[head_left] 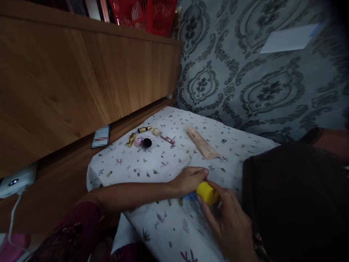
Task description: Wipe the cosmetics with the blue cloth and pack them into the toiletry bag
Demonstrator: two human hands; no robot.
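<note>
Our right hand [230, 216] is clamped on one yellow cap [207, 193], thumb and fingers on opposite sides. Our left hand [189, 181] is curled directly left of the cap; we cannot tell whether its fingers, partly hidden, close on the blue piece [191, 196] beneath.

The cloth [152, 162] extends beyond the grip toward the wall [218, 91]; its edge passes under our left forearm. A dark shape [289, 196] limits room to the right; cut off by the frame, it cannot be identified.

Beyond the grip we count one beige tube [202, 143]. Farther left: two gold-trimmed sticks [131, 139], one slim pink tube [168, 139], one black disc [147, 143].
</note>
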